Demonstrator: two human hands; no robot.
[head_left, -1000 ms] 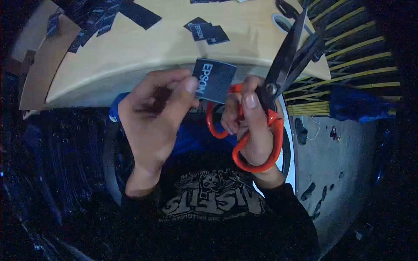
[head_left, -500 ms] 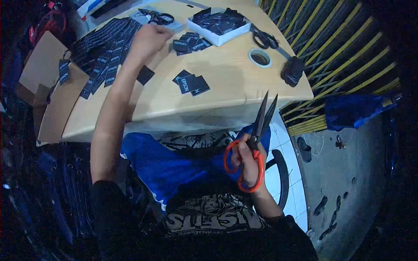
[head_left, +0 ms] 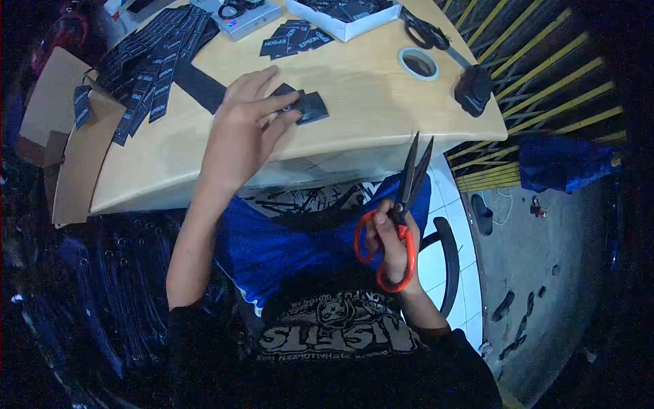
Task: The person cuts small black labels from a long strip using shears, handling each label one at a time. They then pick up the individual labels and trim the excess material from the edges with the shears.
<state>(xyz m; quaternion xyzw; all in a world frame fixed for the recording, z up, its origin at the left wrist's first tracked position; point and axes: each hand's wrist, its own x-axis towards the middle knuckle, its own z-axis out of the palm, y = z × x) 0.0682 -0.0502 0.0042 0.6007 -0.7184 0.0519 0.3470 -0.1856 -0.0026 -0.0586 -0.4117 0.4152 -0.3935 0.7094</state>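
Note:
My left hand [head_left: 245,123] reaches over the front of the table with its fingers stretched out and apart. Its fingertips overlap a small group of black square labels [head_left: 313,108], so part of that group is hidden. In my right hand [head_left: 392,249] are scissors with red handles [head_left: 411,262], held in front of the table edge. Their dark blades [head_left: 413,174] point up and stand slightly apart. Left of my left hand lies a dark strip [head_left: 199,85], near long strips printed EPSON [head_left: 146,78].
A white box of black labels [head_left: 344,31] stands at the back, with cut labels [head_left: 294,39] before it. Black scissors [head_left: 426,33], a tape roll [head_left: 418,64] and a black object [head_left: 473,91] lie right. An open cardboard box [head_left: 88,153] sits at the left edge.
My left hand has moved from the strips at the back toward me and right, over the small label group. The scissors stay in my right hand. The view has shifted slightly.

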